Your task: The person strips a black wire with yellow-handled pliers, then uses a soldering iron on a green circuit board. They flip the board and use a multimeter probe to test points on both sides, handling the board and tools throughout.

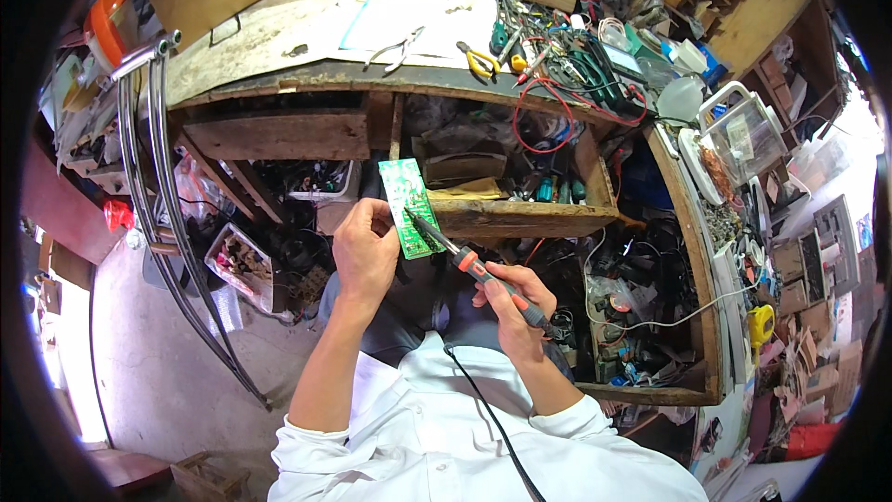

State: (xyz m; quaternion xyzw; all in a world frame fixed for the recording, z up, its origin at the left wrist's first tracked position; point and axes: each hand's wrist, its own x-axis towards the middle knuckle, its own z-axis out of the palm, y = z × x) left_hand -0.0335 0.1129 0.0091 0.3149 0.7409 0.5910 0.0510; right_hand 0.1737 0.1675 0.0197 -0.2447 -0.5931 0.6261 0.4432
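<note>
My left hand [366, 246] pinches a green circuit board [401, 188] by its left edge and holds it up in front of the open drawer. In my right hand [517, 302] is a soldering iron [476, 267] with a grey and red handle, its fingers wrapped round the grip. The iron's dark tip touches or nearly touches the middle of the board; exactly which, I cannot tell. A black cord [490, 406] runs down over the white shirt, and its link to the iron is hidden.
Ahead, the open wooden drawer [520, 219] juts from the workbench [251, 70]. Pliers with yellow handles [479, 59] and grey pliers [398, 50] lie on top, beside a red cable [517, 121]. Bent chrome tubes [139, 167] stand at left. Another drawer [711, 335] full of parts lies at right.
</note>
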